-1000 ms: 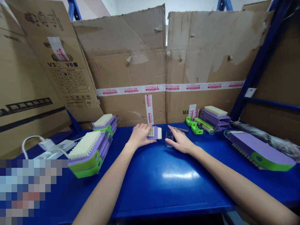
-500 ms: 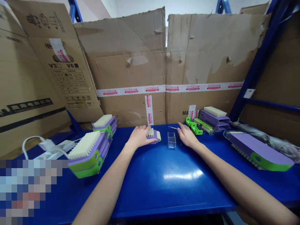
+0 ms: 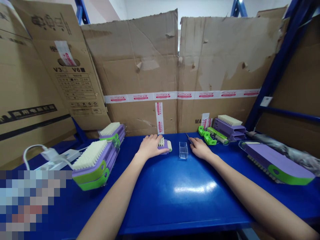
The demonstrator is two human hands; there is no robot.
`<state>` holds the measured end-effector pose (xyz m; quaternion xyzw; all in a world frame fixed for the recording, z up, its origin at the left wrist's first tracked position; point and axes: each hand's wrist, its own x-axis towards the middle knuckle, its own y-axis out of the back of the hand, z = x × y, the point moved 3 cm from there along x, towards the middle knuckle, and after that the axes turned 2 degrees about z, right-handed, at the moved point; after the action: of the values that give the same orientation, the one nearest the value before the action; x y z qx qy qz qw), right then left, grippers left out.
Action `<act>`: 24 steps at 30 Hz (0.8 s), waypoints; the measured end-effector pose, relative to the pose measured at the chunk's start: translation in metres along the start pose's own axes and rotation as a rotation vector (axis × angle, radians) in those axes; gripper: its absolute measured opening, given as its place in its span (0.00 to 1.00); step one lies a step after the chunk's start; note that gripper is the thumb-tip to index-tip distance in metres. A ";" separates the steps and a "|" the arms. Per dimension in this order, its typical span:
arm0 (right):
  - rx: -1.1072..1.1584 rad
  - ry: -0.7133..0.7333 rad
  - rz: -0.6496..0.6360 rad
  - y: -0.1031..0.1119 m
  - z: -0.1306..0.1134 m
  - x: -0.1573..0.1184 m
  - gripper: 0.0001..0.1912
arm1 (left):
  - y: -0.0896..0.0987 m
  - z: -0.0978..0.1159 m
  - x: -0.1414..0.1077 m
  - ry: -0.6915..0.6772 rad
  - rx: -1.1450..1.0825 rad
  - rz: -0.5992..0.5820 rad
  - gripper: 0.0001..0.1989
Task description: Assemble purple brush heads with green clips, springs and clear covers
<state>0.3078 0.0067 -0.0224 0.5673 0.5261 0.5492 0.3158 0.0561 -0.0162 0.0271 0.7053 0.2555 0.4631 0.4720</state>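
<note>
My left hand [image 3: 150, 146] is wrapped over a small purple brush [image 3: 163, 149] on the blue table, with cream bristles and a pale green-edged end showing beside my thumb. Much of the brush is hidden under the palm. To its right stands a small clear open box [image 3: 183, 150], touched by neither hand. My right hand [image 3: 200, 149] lies low over the table just right of the box, its fingers closed round a thin pointed tool [image 3: 187, 136]. Only the slender tip sticks out, pointing up and left, so I cannot tell its exact kind.
More purple-and-green brushes are stacked at left [image 3: 93, 163] and back right [image 3: 230, 126]; one lies bristles down at right [image 3: 280, 160]. Green plastic parts [image 3: 210, 137] lie behind my right hand. A white power strip [image 3: 60, 158] is at left. Cardboard sheets [image 3: 132, 73] wall the back.
The tool in my right hand has turned from pointing left to pointing more up and away, and the hand has shifted slightly. My left hand stays on the brush.
</note>
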 end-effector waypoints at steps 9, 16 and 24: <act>0.090 0.023 0.043 -0.004 0.002 0.004 0.28 | -0.001 0.000 0.002 0.003 -0.010 -0.008 0.40; 0.136 0.012 0.093 -0.006 0.005 0.008 0.29 | 0.001 0.001 0.004 0.022 -0.023 -0.031 0.40; 0.023 0.003 0.100 0.003 -0.003 0.005 0.26 | 0.000 -0.001 0.006 0.019 -0.050 -0.029 0.39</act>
<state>0.3053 0.0099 -0.0173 0.5958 0.5040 0.5589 0.2806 0.0578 -0.0110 0.0300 0.6851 0.2588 0.4692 0.4936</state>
